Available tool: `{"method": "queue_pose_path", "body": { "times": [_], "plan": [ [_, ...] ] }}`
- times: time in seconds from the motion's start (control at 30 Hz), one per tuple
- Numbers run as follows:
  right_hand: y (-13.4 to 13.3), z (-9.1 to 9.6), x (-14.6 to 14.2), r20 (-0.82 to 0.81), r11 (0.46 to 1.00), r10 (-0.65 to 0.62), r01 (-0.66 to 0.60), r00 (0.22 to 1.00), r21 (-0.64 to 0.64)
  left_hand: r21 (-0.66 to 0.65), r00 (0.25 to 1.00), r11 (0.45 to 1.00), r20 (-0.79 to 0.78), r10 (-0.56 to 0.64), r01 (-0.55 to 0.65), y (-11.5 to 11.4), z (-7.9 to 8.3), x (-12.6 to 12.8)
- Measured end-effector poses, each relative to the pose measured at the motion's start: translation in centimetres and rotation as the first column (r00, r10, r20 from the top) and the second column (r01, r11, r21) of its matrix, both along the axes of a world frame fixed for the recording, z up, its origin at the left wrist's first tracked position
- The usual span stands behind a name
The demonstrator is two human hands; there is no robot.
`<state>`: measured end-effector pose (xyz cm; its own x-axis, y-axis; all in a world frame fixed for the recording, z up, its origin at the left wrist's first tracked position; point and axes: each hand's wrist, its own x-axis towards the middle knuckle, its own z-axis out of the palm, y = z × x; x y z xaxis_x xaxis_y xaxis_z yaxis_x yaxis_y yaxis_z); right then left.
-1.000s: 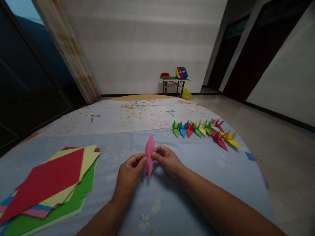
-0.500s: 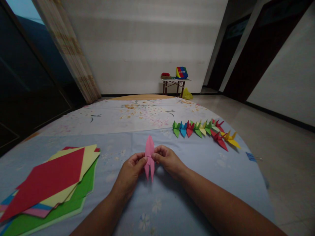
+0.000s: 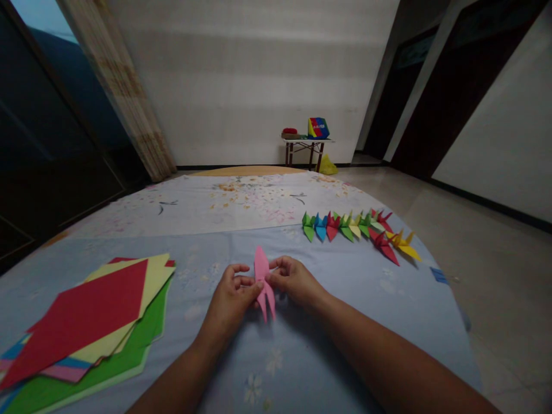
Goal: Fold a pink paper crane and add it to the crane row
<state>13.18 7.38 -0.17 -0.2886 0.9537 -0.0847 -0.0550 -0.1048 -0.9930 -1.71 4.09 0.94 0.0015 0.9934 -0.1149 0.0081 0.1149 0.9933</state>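
With your left hand (image 3: 232, 294) and right hand (image 3: 298, 282), you are pinching the pink folded paper (image 3: 261, 265) at its middle, over the blue cloth (image 3: 340, 276), presumably because holding from both sides is steadying its layers.

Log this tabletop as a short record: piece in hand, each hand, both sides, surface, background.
Piece in hand: pink folded paper, split at its near end
Left hand: thumb on its middle
Right hand: pinching its right edge
Left side: paper stack, red sheet on top
Right side: folded paper cranes, several colours
Surface: light blue cloth
Background: small table
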Motion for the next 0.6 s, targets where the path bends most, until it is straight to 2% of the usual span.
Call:
{"method": "queue_pose_path", "body": {
  "times": [0.07, 0.17, 0.33, 0.47, 0.53, 0.6],
  "plan": [
    [0.1, -0.1, 0.3, 0.112, 1.0, 0.012, -0.014, 0.994, 0.023, 0.023, 0.997, 1.0, -0.072, -0.007, 0.009, -0.1, -0.3, 0.0],
    [-0.1, -0.1, 0.7, 0.342, 0.995, 0.035, -0.064, 0.939, 0.073, 0.104, 0.955, 0.991, -0.292, -0.049, 0.083, -0.4, -0.5, 0.0],
    [-0.7, 0.6, 1.0, 0.7, 0.958, -0.023, -0.185, 0.713, 0.219, 0.159, 0.76, 0.954, -0.643, -0.096, 0.255, -1.1, -0.4, -0.1],
    [-1.0, 1.1, 1.2, 0.835, 0.916, -0.112, -0.269, 0.539, 0.297, 0.239, 0.596, 0.904, -0.803, -0.021, 0.354, -1.2, -0.6, -0.1],
    [-0.9, 1.2, 1.4, 0.858, 0.902, -0.154, -0.285, 0.489, 0.325, 0.253, 0.537, 0.881, -0.844, -0.001, 0.399, -1.2, -0.9, -0.1],
    [-0.7, 1.2, 1.7, 0.86, 0.889, -0.189, -0.289, 0.474, 0.355, 0.262, 0.472, 0.858, -0.881, 0.026, 0.442, -1.2, -1.1, -0.1]
  ]
}}
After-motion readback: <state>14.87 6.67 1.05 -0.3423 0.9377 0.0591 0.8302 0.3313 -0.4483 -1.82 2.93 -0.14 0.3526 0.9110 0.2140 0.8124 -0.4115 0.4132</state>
